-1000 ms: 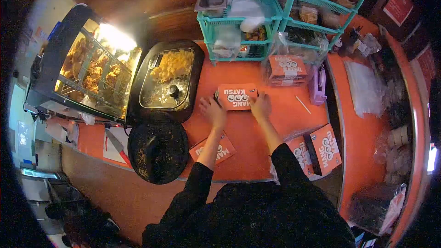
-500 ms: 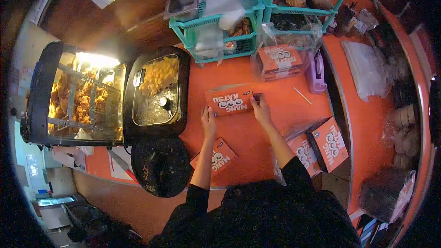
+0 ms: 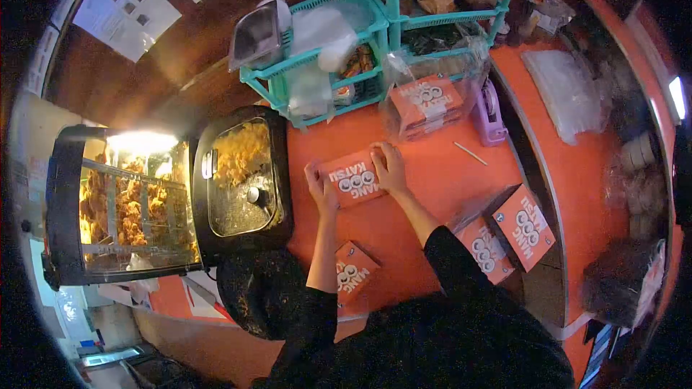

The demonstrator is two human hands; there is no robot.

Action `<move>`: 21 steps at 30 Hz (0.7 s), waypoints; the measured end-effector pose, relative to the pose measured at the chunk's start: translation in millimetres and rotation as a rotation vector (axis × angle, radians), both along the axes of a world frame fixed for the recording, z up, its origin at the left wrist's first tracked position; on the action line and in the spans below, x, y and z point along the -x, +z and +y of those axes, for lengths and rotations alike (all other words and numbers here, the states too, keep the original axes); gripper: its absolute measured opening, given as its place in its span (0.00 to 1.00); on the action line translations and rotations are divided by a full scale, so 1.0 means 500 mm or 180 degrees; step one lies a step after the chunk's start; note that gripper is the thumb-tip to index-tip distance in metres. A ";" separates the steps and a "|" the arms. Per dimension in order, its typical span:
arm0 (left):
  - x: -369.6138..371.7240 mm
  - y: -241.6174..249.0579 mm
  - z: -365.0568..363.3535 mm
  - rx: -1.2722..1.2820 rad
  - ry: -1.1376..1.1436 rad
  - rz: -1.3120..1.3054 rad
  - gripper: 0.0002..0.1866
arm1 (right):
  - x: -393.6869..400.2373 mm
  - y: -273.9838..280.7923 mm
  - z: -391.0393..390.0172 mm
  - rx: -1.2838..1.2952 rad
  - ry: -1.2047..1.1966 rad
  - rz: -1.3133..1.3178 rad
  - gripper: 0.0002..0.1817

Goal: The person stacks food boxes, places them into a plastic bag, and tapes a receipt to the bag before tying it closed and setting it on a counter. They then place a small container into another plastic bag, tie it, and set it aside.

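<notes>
An orange cardboard food box [image 3: 356,181] with white "MANG KATSU" lettering lies in the middle of the orange counter, its print upside down to me. My left hand [image 3: 322,186] grips the box's left end. My right hand [image 3: 389,167] is closed on the right end, its fingers over the far corner. Closer to me, partly behind my left forearm, is another orange box [image 3: 355,268]. To the right, two more printed boxes stand close together, a tilted one [image 3: 524,229] and a lower one [image 3: 484,251].
On the left are a lit display case [image 3: 133,209] of fried food and a lidded electric pan [image 3: 244,180]. Teal baskets [image 3: 317,65] and a teal rack [image 3: 450,18] stand at the back. A bagged stack of boxes [image 3: 425,104] sits beside a purple tape dispenser [image 3: 491,115].
My right hand has shifted from the box's right edge up over its far right corner. My left hand has moved higher along the left end. The whole view has also tilted slightly.
</notes>
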State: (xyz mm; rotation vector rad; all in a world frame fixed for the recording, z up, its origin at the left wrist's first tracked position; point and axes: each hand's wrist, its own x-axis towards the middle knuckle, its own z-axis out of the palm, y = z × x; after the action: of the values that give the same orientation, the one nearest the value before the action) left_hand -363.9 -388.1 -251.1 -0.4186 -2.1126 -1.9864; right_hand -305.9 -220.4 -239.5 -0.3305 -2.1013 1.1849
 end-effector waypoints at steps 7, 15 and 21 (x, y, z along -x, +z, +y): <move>0.026 -0.058 -0.011 0.0831 0.0406 -0.0304 0.15 | 0.017 -0.051 0.010 -0.0011 -0.0239 0.0286 0.05; 0.005 -0.019 -0.046 -0.0086 -0.0214 -0.1010 0.18 | 0.025 -0.081 -0.004 0.1050 0.0193 -0.0995 0.18; -0.067 0.034 0.031 0.3951 -0.1264 0.1299 0.32 | -0.030 -0.087 -0.079 -0.1357 -0.1265 -0.0799 0.34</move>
State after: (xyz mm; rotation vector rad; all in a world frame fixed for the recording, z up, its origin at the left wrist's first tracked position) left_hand -330.6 -372.5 -234.1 -1.3392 -2.7965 -0.3254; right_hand -291.0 -260.0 -282.8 -0.6829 -2.2925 0.4695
